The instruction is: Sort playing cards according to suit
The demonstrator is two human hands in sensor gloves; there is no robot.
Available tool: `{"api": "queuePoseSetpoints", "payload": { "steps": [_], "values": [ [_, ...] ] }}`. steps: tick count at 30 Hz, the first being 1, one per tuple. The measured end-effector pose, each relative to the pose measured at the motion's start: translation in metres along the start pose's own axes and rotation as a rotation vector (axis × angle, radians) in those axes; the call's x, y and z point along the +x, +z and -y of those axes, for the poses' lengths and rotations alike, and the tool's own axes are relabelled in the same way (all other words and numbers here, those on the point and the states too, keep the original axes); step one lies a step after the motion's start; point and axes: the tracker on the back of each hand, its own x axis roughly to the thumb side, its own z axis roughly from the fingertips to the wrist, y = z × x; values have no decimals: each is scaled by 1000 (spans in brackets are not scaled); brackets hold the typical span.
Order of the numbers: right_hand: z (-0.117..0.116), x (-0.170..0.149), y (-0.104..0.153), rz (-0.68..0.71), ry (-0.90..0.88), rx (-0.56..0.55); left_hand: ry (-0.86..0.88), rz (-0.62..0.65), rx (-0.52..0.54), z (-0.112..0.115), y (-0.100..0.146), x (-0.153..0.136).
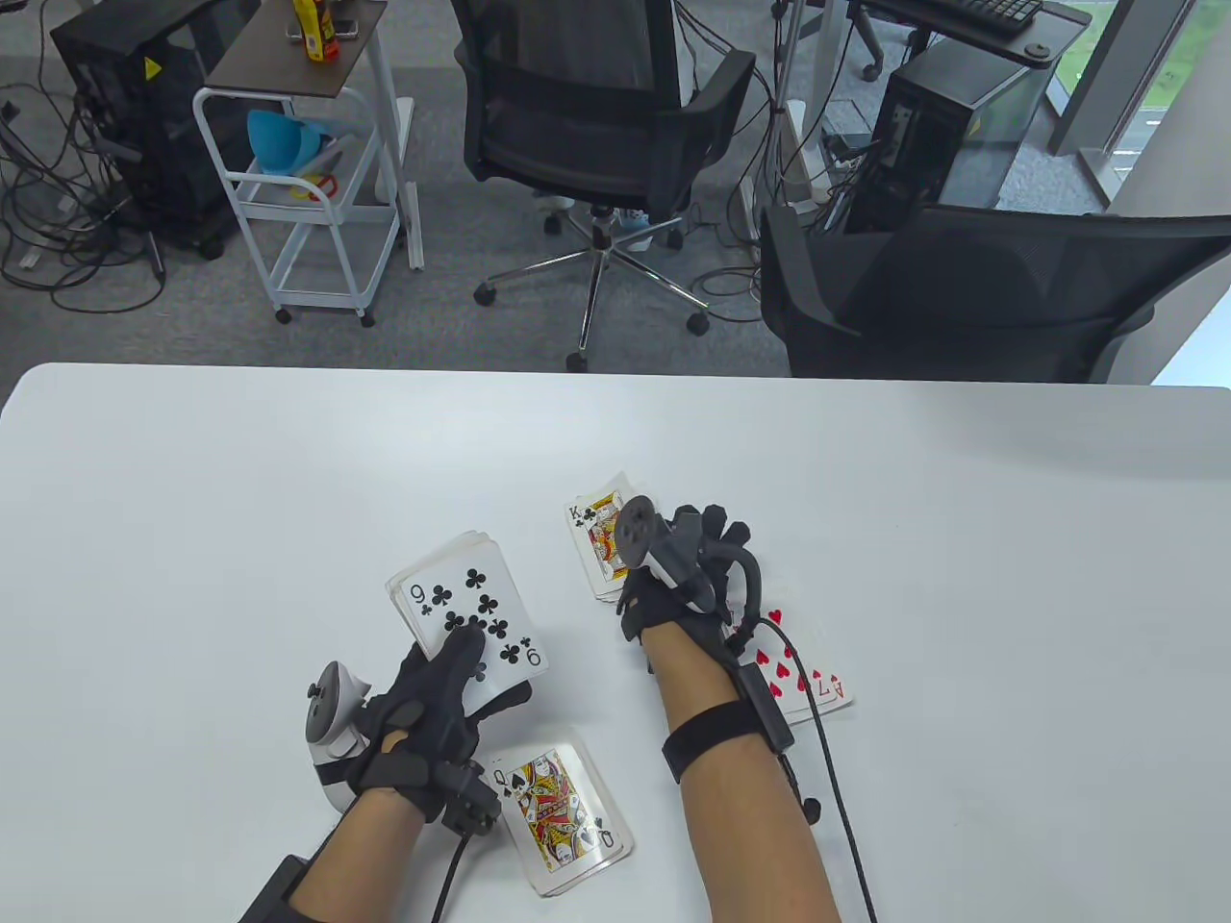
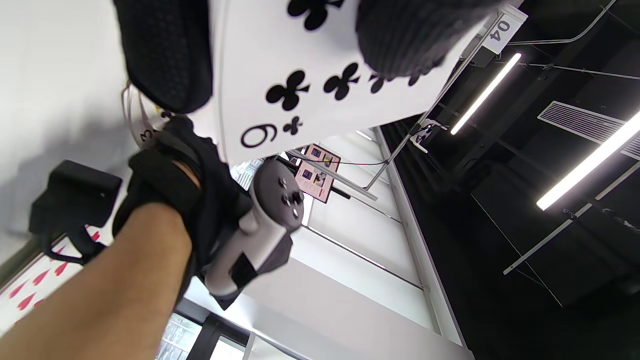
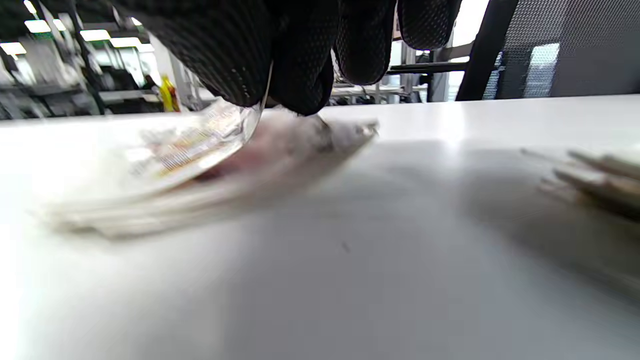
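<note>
Table view, bench (image 1: 240, 500): left hand (image 1: 423, 711) grips the deck (image 1: 471, 615), thumb curled over the nine of clubs on top. Right hand (image 1: 688, 577), fingers (image 3: 300, 75) bent and pinching a card's edge, sets it on the king pile (image 1: 598, 543) under the fingertips. Hearts pile (image 1: 803, 678) lies just behind that wrist; queen pile (image 1: 563, 812) beside the left wrist. Advice: land the card flat, square it, release without dragging the pile.

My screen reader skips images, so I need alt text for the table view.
Left hand holds a card stack topped by the nine of clubs; right hand rests on the king of clubs pile. Queen of spades and hearts piles lie nearby.
</note>
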Motion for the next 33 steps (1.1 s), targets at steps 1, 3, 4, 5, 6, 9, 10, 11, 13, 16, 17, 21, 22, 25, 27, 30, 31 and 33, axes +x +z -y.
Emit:
{"api": "queuePoseSetpoints", "payload": {
  "steps": [1, 3, 4, 5, 6, 9, 10, 11, 13, 16, 17, 21, 22, 25, 27, 30, 31, 33],
  "values": [
    [-2, 1, -1, -4, 28, -3, 2, 2, 0, 0, 0, 0],
    [-2, 2, 0, -15, 82, -36, 0, 5, -2, 0, 0, 1],
    [0, 1, 2, -17, 101, -57, -7, 3, -5, 0, 0, 0],
    [3, 0, 3, -11, 104, -66, -15, 0, -8, 0, 0, -1],
    [8, -2, 6, 3, 86, -74, -22, -3, -9, 0, -1, -2],
    [25, -6, 22, 52, 11, -137, -30, -15, -16, 2, -2, -5],
    [30, -8, 27, 69, -12, -151, -29, -20, -21, 2, -2, -6],
    [40, -13, 40, 97, -75, -180, -30, -26, -27, 3, -2, -7],
    [52, -20, 59, 159, -212, -204, -42, -31, -36, 4, -1, -8],
    [62, -31, 90, 261, -458, -242, -65, -32, -32, 4, -1, -9],
    [62, -34, 104, 308, -568, -248, -68, -33, -30, 4, -1, -9],
    [46, -29, 140, 469, -826, -230, -102, -40, -30, 3, -1, -10],
    [40, -25, 147, 483, -819, -203, -112, -43, -29, 3, -1, -10],
    [33, -17, 157, 520, -667, -126, -114, -61, -39, 3, -1, -14],
    [28, -12, 161, 543, -593, -160, -111, -69, -56, 4, -1, -15],
    [23, -11, 165, 574, -609, -159, -123, -68, -59, 6, -2, -17],
    [23, -12, 164, 581, -618, -161, -120, -68, -60, 7, -2, -17],
    [23, -15, 164, 578, -647, -187, -101, -74, -74, 9, -2, -19]
  ]
}}
